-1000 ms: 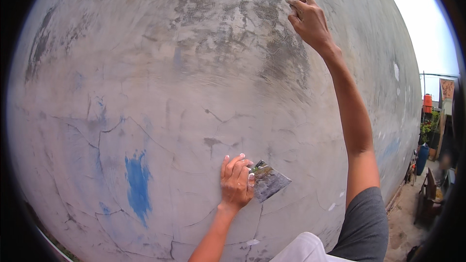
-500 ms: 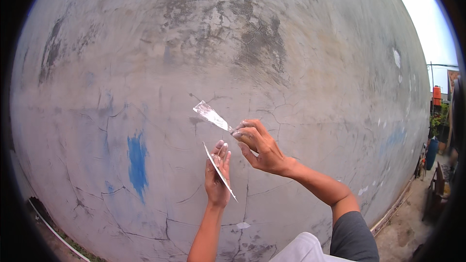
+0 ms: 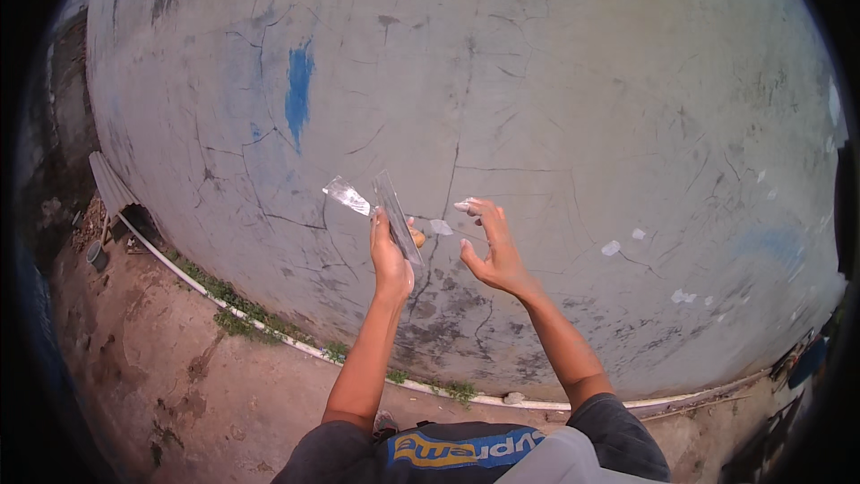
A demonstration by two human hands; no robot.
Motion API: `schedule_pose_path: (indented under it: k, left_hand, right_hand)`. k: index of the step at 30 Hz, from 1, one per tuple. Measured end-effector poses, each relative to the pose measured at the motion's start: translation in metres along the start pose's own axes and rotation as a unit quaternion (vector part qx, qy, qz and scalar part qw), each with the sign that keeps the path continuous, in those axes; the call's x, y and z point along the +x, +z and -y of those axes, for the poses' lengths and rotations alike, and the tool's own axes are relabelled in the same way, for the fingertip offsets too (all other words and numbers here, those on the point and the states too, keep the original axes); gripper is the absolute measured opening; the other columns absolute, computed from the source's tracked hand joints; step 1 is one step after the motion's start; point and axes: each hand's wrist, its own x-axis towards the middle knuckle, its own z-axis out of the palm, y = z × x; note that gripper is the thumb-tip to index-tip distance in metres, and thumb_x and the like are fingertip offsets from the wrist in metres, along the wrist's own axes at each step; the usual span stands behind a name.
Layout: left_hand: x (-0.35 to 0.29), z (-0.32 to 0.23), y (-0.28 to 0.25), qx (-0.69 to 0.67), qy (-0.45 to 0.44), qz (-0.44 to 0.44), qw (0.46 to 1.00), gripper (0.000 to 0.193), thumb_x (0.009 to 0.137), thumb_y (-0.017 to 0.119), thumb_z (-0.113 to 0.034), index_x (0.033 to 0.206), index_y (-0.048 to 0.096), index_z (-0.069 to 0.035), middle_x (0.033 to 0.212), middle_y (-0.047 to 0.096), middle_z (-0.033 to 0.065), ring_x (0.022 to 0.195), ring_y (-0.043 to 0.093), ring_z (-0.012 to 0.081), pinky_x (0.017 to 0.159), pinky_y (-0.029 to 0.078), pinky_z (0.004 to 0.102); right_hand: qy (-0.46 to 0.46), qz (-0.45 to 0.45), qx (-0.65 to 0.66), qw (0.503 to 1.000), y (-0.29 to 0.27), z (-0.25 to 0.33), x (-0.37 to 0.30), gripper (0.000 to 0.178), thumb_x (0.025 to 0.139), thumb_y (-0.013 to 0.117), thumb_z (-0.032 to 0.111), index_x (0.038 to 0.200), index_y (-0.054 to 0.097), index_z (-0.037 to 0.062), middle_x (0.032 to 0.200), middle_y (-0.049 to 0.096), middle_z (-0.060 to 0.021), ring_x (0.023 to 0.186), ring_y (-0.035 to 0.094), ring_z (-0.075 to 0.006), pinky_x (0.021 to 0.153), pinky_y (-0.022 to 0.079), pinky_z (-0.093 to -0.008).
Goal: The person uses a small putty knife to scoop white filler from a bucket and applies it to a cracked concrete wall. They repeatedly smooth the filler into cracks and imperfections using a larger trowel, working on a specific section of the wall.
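My left hand (image 3: 391, 255) grips a thin, flat rectangular plate (image 3: 397, 215), held nearly edge-on, together with a putty knife (image 3: 348, 195). White paste smears the knife's blade, which points up and left. The rounded tan end of the knife's handle shows on the plate's right side, and the rest of the handle is hidden. To the right, my right hand (image 3: 498, 255) is apart from both tools and holds nothing. Its thumb and fingers are curved and spread, with whitish paste on the fingertips.
A grey cracked wall (image 3: 537, 125) stands before me, with a blue paint patch (image 3: 299, 94) and several white filler spots (image 3: 611, 248). Along its foot run a white pipe (image 3: 296, 343) and green weeds (image 3: 215, 291). A bucket (image 3: 97, 255) stands far left on the dirt ground (image 3: 179, 385).
The putty knife has passed from my right hand to my left, alongside the plate. My right hand has let go and opened. The view has tilted down, bringing the ground in.
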Motion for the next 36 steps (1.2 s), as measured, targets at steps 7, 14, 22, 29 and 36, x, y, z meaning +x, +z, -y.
schedule_pose_path:
  k: [7, 14, 22, 29, 36]
  left_hand:
    - [-0.083, 0.041, 0.013, 0.007, 0.007, -0.044, 0.999, 0.048, 0.097, 0.045, -0.027, 0.132, 0.03, 0.001, 0.133, 0.038, 0.0119, 0.12, 0.041, 0.0189, 0.101, 0.034, 0.0345]
    - [-0.131, 0.041, 0.022, -0.208, -0.106, 0.197, 0.952, 0.018, 0.095, 0.044, -0.024, 0.096, 0.048, -0.006, 0.098, 0.048, 0.0064, 0.096, 0.049, 0.019, 0.093, 0.039, 0.0351]
    - [-0.163, 0.047, 0.042, -0.237, -0.239, 0.236, 0.911, 0.017, 0.093, 0.044, -0.024, 0.084, 0.046, -0.01, 0.089, 0.046, 0.0046, 0.088, 0.05, 0.0193, 0.093, 0.041, 0.0375]
    - [-0.179, 0.055, 0.036, 0.097, -0.128, 0.126, 0.979, 0.037, 0.097, 0.044, -0.03, 0.121, 0.046, -0.002, 0.112, 0.056, 0.0072, 0.102, 0.055, 0.0148, 0.09, 0.044, 0.0315]
    - [-0.205, 0.067, 0.027, 0.208, -0.163, 0.067, 0.962, 0.057, 0.095, 0.049, -0.035, 0.132, 0.033, 0.004, 0.129, 0.043, 0.0149, 0.12, 0.04, 0.0178, 0.101, 0.032, 0.0313]
  right_hand:
    - [0.275, 0.047, 0.262, 0.924, -0.057, -0.014, -0.102, 0.024, 0.093, 0.052, 0.02, 0.108, 0.057, 0.0009, 0.097, 0.06, -0.0065, 0.084, 0.055, -0.0136, 0.083, 0.043, -0.0284]
    - [0.334, 0.04, 0.429, 0.838, -0.065, 0.004, -0.149, 0.027, 0.094, 0.05, 0.025, 0.097, 0.062, 0.0002, 0.084, 0.062, -0.0049, 0.079, 0.055, -0.0119, 0.081, 0.043, -0.0282]
    - [0.242, -0.074, 0.212, 0.944, -0.091, 0.048, -0.148, 0.024, 0.089, 0.059, 0.023, 0.087, 0.062, -0.0007, 0.076, 0.06, -0.0014, 0.076, 0.053, -0.0099, 0.074, 0.042, -0.0269]
    - [0.31, 0.124, 0.251, 0.909, -0.079, 0.06, -0.163, 0.044, 0.091, 0.055, 0.025, 0.126, 0.044, 0.0015, 0.118, 0.055, -0.0122, 0.106, 0.054, -0.0197, 0.089, 0.044, -0.0352]
    - [0.414, 0.106, 0.443, 0.788, -0.036, 0.036, -0.207, 0.065, 0.081, 0.068, 0.022, 0.135, 0.038, 0.0016, 0.13, 0.048, -0.0126, 0.12, 0.045, -0.0183, 0.1, 0.037, -0.0339]
